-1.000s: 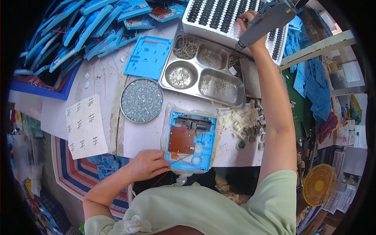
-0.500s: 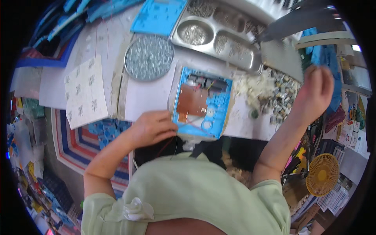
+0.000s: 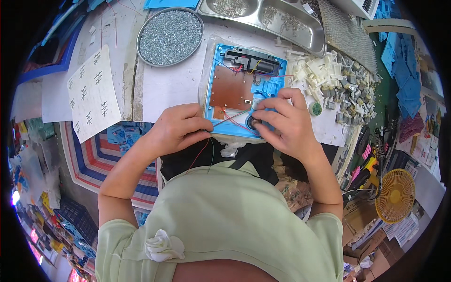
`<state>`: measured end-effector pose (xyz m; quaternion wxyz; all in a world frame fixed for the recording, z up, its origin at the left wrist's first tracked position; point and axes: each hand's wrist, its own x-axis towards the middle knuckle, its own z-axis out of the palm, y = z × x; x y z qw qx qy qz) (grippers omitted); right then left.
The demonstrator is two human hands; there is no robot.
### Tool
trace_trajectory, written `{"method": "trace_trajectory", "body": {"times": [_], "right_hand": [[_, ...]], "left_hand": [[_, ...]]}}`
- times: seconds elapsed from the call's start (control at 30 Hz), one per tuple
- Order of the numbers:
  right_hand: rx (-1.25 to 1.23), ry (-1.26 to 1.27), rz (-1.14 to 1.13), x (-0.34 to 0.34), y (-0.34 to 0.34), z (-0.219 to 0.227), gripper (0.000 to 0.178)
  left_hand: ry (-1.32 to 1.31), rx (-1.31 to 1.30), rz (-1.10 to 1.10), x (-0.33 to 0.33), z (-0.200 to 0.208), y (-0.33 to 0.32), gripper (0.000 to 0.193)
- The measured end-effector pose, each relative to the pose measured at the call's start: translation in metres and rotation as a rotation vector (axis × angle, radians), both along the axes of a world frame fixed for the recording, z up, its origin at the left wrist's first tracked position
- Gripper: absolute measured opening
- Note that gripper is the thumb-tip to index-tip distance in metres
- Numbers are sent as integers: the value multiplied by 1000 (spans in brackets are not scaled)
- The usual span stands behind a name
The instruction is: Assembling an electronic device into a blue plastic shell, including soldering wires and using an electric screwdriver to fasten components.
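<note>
A shallow blue plastic casing (image 3: 230, 131) lies on the bench in front of me. It holds a brown circuit board (image 3: 231, 89), a black elongated part (image 3: 253, 61) and thin coloured wires. My left hand (image 3: 181, 129) is closed at the casing's lower left corner, its fingertips pinching thin wires (image 3: 203, 151); red and greenish ends hang below. My right hand (image 3: 291, 123) reaches over the lower right corner. Its thumb and fingers are closed around a small dark round part (image 3: 253, 122) at the ring there; the fingers partly cover it.
Beyond the casing stand a round tray of small metal pins (image 3: 170, 36) and a steel compartment tray (image 3: 315, 40). White plastic pieces (image 3: 324, 75) and many small metal parts (image 3: 354, 82) are heaped at right, beside a green round piece (image 3: 315, 109). A paper sheet (image 3: 91, 94) lies left.
My right hand has come down from the upper right to the casing's lower right corner, where a dark round part now shows. My left hand stays at the left corner. The view has shifted.
</note>
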<state>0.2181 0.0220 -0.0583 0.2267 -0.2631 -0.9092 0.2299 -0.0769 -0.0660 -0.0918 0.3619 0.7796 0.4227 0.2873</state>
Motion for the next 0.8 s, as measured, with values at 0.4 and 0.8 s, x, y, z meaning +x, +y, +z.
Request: {"method": "trace_trajectory", "body": {"times": [0.4, 0.8], "right_hand": [[61, -5, -167, 39, 37, 7, 26], [255, 24, -394, 55, 70, -6, 18]], "left_hand": [[49, -14, -85, -2, 10, 7, 23], [288, 154, 49, 6, 81, 172, 13]]}}
